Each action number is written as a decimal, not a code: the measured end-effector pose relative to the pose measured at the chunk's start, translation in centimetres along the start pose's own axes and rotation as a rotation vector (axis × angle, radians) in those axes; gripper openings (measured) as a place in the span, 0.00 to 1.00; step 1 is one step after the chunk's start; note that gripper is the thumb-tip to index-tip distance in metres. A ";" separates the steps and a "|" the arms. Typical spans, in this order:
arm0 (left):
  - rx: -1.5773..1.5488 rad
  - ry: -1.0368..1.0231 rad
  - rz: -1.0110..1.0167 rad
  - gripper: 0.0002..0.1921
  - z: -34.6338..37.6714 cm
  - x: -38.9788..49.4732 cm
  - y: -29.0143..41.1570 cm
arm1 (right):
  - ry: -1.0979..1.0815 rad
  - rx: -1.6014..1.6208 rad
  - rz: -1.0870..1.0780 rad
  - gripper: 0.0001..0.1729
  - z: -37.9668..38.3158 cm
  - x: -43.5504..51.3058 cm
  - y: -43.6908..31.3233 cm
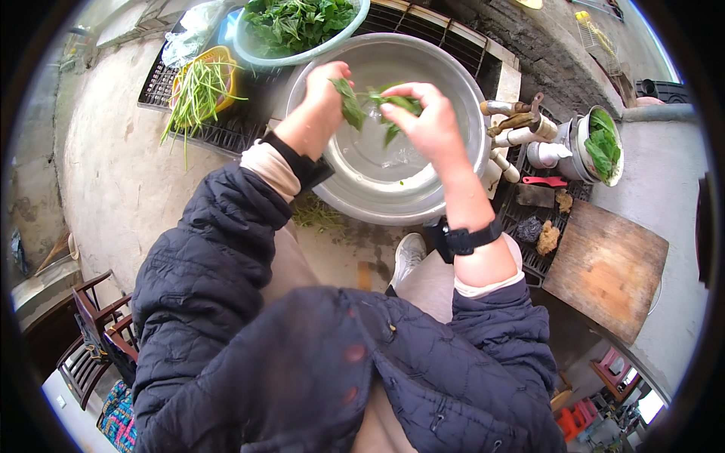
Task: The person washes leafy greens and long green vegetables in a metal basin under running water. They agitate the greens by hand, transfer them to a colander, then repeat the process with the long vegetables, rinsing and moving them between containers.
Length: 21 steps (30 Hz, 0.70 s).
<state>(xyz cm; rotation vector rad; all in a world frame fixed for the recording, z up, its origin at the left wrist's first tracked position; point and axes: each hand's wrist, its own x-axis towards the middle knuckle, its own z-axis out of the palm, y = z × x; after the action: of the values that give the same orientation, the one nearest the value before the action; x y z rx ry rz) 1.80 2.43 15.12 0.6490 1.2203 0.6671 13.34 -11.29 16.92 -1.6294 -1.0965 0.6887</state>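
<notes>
Both my hands are over a wide metal basin (362,195) with water in it. My left hand (327,93), fingers curled, holds a green leaf (349,106) that hangs down past the fingertips. Opposite it, my right hand (426,120) pinches a leafy green sprig (403,103) between thumb and fingers. The two bits of greens nearly meet above the water; I cannot tell if they touch. A tiny green scrap floats near the basin's front side. Black bands are around both wrists.
Behind the basin stands a pale plastic basin (300,58) heaped with leafy greens. Green stems (195,90) overhang a yellow basket (227,59) at left. Pipes and taps (518,136) stick out at right, near a container of leaves (603,141), a red-handled tool (545,181) and a wooden board (609,266).
</notes>
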 end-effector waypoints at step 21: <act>-0.032 -0.117 -0.056 0.27 -4.2 0.6 5.1 | -0.181 -0.307 -0.097 0.18 2.5 5.2 -5.6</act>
<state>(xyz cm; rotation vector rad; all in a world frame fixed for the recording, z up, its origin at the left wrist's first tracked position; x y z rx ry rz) -2.76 6.55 17.72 0.6170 1.1136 0.5926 11.62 -5.14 21.82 -1.7820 -1.4607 0.6355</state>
